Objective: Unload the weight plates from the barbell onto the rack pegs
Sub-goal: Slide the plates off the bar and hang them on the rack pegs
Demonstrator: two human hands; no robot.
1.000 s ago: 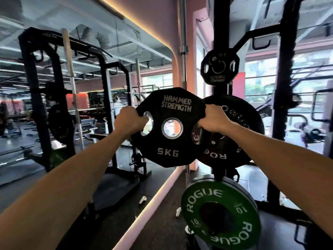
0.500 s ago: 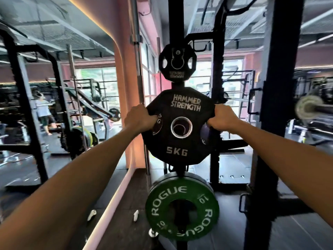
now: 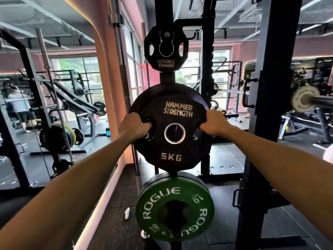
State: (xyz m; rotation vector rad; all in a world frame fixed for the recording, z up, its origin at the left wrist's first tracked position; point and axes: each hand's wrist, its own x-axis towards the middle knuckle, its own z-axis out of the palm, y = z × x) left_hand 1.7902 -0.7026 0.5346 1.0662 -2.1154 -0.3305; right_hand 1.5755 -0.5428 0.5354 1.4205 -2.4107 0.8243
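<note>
Plate (image 3: 173,139) marked 5KG sits in the middle of the head view, held up flat in front of a bigger black plate (image 3: 137,101) on the rack's (image 3: 163,11) middle peg. Left hand (image 3: 134,126) grips it at 9 o'clock, fingers hooked into a side slot. Right hand (image 3: 213,124) grips it at 3 o'clock, fingers curled round the edge. Both hands hold tight.

I think the step now is sliding the plate's hole (image 3: 174,132) onto the peg. I cannot tell if the peg tip is in the hole yet; it looks dark inside. To do it well, keep the plate flat and level, line the hole up with the peg, and push straight in with both hands the same. Pull the fingers out from behind before the two plates meet, or they could get pinched.

At 12 o'clock a small plate (image 3: 165,49) hangs on the top peg, near the big plate's top edge. At 6 o'clock a green plate (image 3: 174,206) sits just under the held one, so do not let it drop low. At 3 o'clock a thick black post (image 3: 266,112) stands near the right arm. At 9 o'clock a steel bar (image 3: 120,56) stands up close by. The open room is straight back toward the person.
</note>
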